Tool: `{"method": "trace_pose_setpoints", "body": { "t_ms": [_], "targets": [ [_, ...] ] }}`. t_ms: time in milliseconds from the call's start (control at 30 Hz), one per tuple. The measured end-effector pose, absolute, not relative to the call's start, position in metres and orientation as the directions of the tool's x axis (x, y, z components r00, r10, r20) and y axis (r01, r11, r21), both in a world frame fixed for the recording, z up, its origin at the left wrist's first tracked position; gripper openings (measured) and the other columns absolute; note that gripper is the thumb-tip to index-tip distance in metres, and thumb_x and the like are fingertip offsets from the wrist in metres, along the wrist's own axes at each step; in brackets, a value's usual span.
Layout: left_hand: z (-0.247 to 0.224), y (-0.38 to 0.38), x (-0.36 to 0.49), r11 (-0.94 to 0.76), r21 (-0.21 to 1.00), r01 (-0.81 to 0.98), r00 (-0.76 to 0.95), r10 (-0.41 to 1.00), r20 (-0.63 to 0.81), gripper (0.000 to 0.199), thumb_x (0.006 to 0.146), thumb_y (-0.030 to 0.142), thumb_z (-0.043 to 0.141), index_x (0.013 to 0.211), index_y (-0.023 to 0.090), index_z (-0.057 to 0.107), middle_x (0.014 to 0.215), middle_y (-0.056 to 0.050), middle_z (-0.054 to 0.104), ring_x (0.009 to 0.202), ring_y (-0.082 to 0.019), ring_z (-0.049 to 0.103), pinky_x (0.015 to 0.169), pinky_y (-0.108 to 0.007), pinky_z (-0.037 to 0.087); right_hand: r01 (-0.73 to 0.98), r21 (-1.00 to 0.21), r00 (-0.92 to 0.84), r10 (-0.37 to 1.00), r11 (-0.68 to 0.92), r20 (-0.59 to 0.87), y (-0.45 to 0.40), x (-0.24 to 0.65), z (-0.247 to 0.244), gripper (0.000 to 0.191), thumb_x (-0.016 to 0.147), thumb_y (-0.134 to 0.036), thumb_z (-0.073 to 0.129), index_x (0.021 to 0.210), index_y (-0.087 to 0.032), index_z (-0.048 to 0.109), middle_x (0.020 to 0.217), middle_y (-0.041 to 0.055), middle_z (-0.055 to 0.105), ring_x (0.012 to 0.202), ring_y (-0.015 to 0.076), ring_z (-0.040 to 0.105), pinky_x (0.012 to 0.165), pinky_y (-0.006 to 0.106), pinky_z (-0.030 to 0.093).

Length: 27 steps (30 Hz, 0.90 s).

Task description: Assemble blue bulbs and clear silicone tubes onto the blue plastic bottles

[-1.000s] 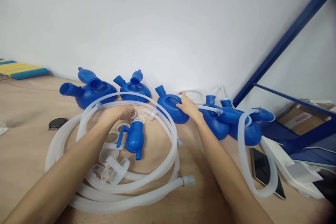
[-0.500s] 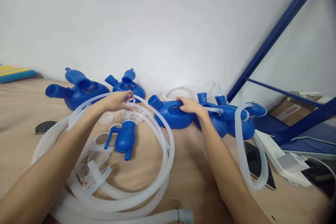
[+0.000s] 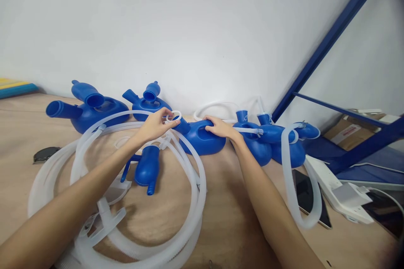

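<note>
Far left, two blue handled bottles (image 3: 116, 113) support bulbous blue receptacles (image 3: 78, 91) (bottle contents not visible). Centrally, the left hand (image 3: 155, 127) pinches a thin white ring (image 3: 180, 114) at the angled spout of a smooth blue bottle (image 3: 202, 143) on the tabletop (image 3: 227, 227). The right hand (image 3: 219, 128) grips its handle. Rightward stand two tube-fitted bottles (image 3: 260, 154).

Here sits the squat blue plastic bottle (image 3: 202, 145), handle up, on the light-brown tabletop (image 3: 225, 218), neck slanting up leftward, and the thin white plastic ring (image 3: 180, 115) is right at its mouth, contact unclear!
</note>
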<state>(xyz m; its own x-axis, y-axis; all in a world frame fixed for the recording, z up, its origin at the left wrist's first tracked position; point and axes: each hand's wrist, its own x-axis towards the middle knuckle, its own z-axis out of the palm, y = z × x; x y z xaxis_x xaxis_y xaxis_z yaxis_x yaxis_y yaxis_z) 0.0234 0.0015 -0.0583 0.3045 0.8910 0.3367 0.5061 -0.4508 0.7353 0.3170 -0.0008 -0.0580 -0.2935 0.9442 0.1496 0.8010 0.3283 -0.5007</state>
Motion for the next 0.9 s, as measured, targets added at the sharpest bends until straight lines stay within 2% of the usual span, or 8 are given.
{"method": "trace_pose_setpoints", "body": {
  "t_ms": [67,100,267,367,500,600,700,900],
  "targets": [
    [-0.058,0.002,0.021,-0.437,0.738,0.514,0.365,0.890,0.272,0.084,0.081,0.066,0.071,0.148,0.019,0.050,0.131,-0.016,0.070,0.112,-0.031,0.070,0.099,-0.043,0.055,0.785,-0.510,-0.303,0.936,0.353,0.180,-0.002,0.315,-0.059,0.027,0.084,-0.024,0.059,0.109,-0.017,0.066,0.112,0.0073,0.072,0.099,0.0223,0.064,0.092,0.033,0.046],
    [-0.057,0.002,0.020,-0.438,0.734,0.519,0.397,0.884,0.246,0.089,0.082,0.066,0.071,0.154,0.020,0.046,0.137,-0.016,0.067,0.116,-0.032,0.069,0.101,-0.043,0.054,0.776,-0.508,-0.315,0.928,0.373,0.201,-0.003,0.315,-0.060,0.026,0.084,-0.026,0.060,0.108,-0.018,0.067,0.111,0.0070,0.072,0.099,0.0222,0.064,0.092,0.033,0.046],
    [-0.055,0.005,0.018,-0.449,0.737,0.504,0.460,0.863,0.211,0.081,0.082,0.065,0.072,0.147,0.019,0.060,0.144,-0.015,0.063,0.125,-0.037,0.065,0.104,-0.044,0.053,0.763,-0.458,-0.327,0.884,0.455,0.333,-0.003,0.313,-0.071,0.026,0.082,-0.030,0.064,0.103,-0.016,0.071,0.100,0.0060,0.073,0.090,0.0204,0.063,0.085,0.030,0.044],
    [-0.052,0.009,0.015,-0.445,0.761,0.472,0.515,0.840,0.172,0.088,0.079,0.063,0.077,0.152,0.019,0.056,0.148,-0.015,0.060,0.133,-0.039,0.060,0.106,-0.045,0.052,0.780,-0.438,-0.289,0.878,0.447,0.382,-0.001,0.311,-0.076,0.027,0.079,-0.031,0.064,0.101,-0.017,0.072,0.092,0.0041,0.073,0.083,0.0197,0.062,0.079,0.030,0.043],
    [-0.048,0.017,0.011,-0.448,0.762,0.467,0.608,0.788,0.091,0.100,0.075,0.063,0.080,0.159,0.020,0.046,0.154,-0.014,0.054,0.141,-0.037,0.053,0.114,-0.043,0.045,0.753,-0.488,-0.276,0.885,0.441,0.374,0.004,0.311,-0.078,0.026,0.074,-0.032,0.065,0.093,-0.018,0.073,0.087,0.0032,0.072,0.079,0.0199,0.060,0.075,0.029,0.043],
    [-0.047,0.021,0.009,-0.495,0.750,0.440,0.659,0.745,0.105,0.098,0.077,0.064,0.079,0.160,0.024,0.044,0.150,-0.009,0.059,0.133,-0.033,0.058,0.109,-0.038,0.047,0.729,-0.526,-0.278,0.891,0.439,0.358,0.007,0.312,-0.078,0.025,0.071,-0.034,0.064,0.089,-0.018,0.072,0.084,0.0023,0.071,0.077,0.0198,0.060,0.074,0.030,0.043],
    [-0.047,0.021,0.009,-0.549,0.691,0.470,0.679,0.725,0.114,0.096,0.080,0.063,0.075,0.160,0.022,0.043,0.135,-0.008,0.068,0.116,-0.031,0.064,0.099,-0.037,0.050,0.737,-0.522,-0.268,0.894,0.430,0.359,0.007,0.311,-0.077,0.024,0.071,-0.035,0.063,0.087,-0.019,0.071,0.083,0.0021,0.069,0.077,0.0199,0.059,0.073,0.030,0.042],
    [-0.039,0.023,0.011,-0.590,0.654,0.473,0.699,0.704,0.129,0.091,0.080,0.060,0.075,0.157,0.021,0.049,0.123,-0.008,0.072,0.113,-0.030,0.065,0.095,-0.034,0.050,0.749,-0.541,-0.216,0.913,0.382,0.345,0.005,0.309,-0.076,0.023,0.069,-0.037,0.063,0.083,-0.019,0.068,0.079,0.0014,0.067,0.076,0.0197,0.058,0.072,0.030,0.043]
  ]
}}
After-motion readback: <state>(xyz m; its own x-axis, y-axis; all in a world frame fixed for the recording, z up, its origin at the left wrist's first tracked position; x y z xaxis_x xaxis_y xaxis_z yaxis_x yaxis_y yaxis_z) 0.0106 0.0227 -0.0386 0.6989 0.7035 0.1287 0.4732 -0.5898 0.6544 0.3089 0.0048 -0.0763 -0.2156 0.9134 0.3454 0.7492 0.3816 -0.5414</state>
